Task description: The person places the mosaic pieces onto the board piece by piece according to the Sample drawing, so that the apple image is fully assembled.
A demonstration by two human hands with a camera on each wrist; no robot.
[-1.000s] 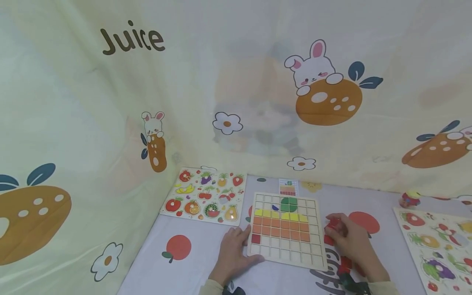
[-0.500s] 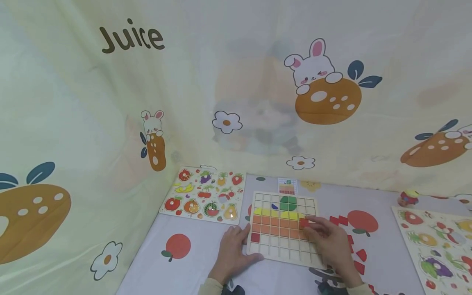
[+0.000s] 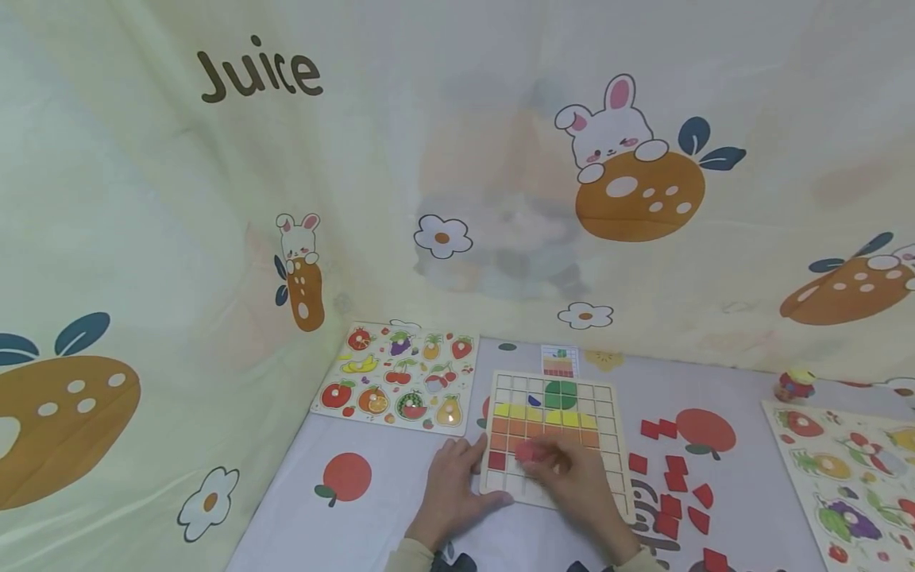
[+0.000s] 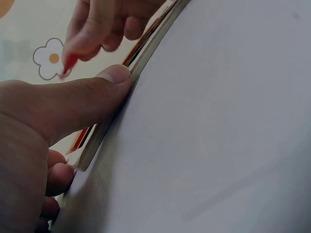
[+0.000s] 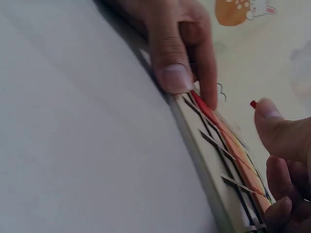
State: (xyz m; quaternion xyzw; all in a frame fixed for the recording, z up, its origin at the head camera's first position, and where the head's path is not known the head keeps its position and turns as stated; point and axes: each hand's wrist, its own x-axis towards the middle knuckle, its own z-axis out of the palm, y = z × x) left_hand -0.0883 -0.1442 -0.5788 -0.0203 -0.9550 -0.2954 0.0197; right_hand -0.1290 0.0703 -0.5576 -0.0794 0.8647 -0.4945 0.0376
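A wooden grid board [image 3: 613,445] lies on the table, with yellow, orange and green pieces in its cells, a small blue piece and one dark red square [image 3: 496,461] at the left. My left hand [image 3: 452,494] grips the board's near left corner, thumb [image 4: 92,92] along the front edge and fingers at the side. Over the board's lower left part, my right hand [image 3: 581,483] pinches a red tile [image 3: 526,452] between thumb and fingertips. In the right wrist view that tile [image 5: 253,104] pokes out past the thumb, apart from the board.
Loose red tiles [image 3: 672,481] are scattered right of the board. Behind it lies a small pattern card [image 3: 559,362]. Fruit puzzle boards stand at the left [image 3: 395,380] and right [image 3: 851,477]. A small toy figure [image 3: 795,384] sits at the back right.
My right hand has come from the loose tiles on the right, leftward across the board, carrying a red tile. My left hand has stayed at the board's corner.
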